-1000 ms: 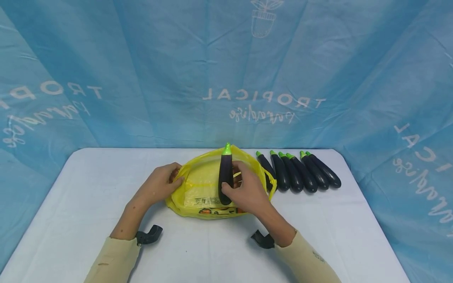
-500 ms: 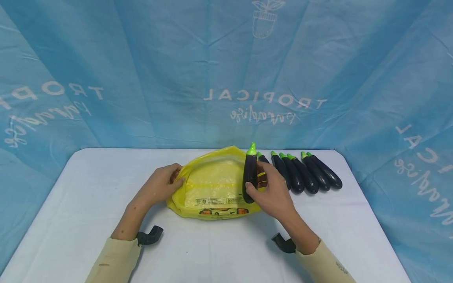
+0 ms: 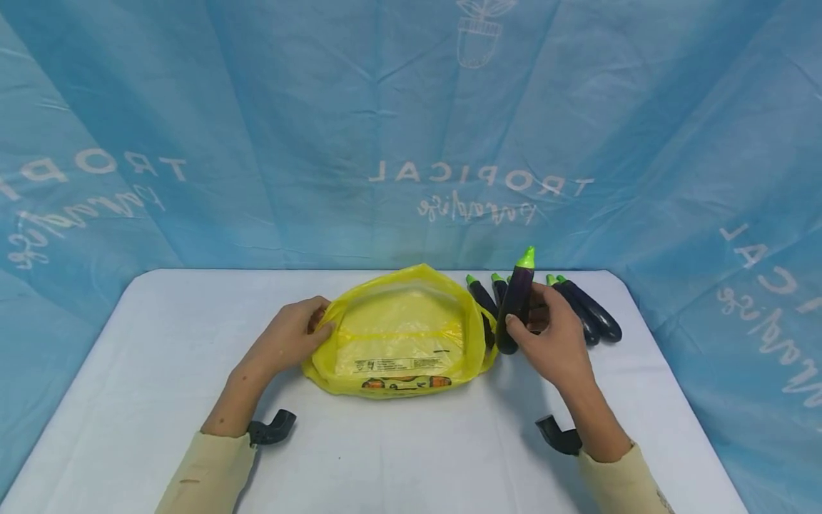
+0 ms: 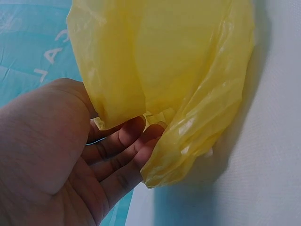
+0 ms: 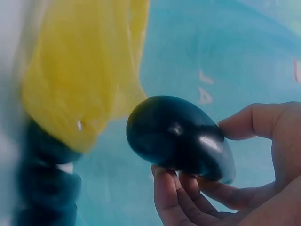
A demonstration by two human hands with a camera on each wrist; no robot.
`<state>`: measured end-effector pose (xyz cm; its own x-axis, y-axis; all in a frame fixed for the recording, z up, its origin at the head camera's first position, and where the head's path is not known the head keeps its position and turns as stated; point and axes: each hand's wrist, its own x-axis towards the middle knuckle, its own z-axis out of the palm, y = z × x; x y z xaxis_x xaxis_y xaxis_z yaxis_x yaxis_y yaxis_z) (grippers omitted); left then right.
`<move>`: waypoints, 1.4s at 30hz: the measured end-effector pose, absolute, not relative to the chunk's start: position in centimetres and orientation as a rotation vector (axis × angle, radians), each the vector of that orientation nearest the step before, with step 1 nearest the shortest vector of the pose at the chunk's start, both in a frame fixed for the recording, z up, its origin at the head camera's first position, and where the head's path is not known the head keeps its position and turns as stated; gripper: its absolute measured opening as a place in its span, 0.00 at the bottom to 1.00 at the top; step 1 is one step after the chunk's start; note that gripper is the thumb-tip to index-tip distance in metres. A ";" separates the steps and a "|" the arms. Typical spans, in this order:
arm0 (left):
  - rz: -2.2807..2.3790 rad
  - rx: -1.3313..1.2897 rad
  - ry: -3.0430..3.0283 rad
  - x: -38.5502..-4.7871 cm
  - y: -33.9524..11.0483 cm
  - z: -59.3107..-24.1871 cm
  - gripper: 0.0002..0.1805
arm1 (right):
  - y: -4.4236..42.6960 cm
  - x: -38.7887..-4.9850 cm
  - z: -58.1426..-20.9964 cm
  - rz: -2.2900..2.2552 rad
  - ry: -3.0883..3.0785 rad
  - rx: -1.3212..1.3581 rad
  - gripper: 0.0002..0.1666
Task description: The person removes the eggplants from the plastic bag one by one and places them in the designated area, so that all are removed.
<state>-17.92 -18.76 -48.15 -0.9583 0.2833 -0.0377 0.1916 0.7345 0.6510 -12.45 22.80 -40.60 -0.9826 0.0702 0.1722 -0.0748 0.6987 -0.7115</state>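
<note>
A yellow plastic bag (image 3: 398, 321) lies with its mouth spread towards me in the middle of the table; no eggplant shows inside it. My left hand (image 3: 289, 332) pinches the left edge of the bag, and the left wrist view shows the film (image 4: 188, 61) between thumb and fingers. Right of the bag, my right hand (image 3: 557, 343) grips a dark eggplant (image 3: 516, 303) by its side, green stem end up. In the right wrist view the rounded bottom of this eggplant (image 5: 174, 134) faces the camera, clear of the bag.
Several more eggplants (image 3: 597, 314) lie in a row at the back right of the white table (image 3: 398, 457), partly hidden by the right hand and the held eggplant. A blue printed curtain (image 3: 308, 143) hangs behind and around the table.
My right hand has carried the eggplant from over the bag's mouth to the right, up to the row of eggplants. The left hand has stayed on the bag's edge.
</note>
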 end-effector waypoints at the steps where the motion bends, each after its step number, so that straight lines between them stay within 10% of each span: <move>1: 1.030 0.382 2.796 -17.9 -18.8 -48.2 0.16 | 23.2 -12.5 -40.4 1.142 -2.718 -0.008 0.36; 42: 1.030 0.399 2.789 -18.0 -18.8 -48.3 0.16 | 35.1 -17.1 -43.3 0.994 -2.565 -0.323 0.29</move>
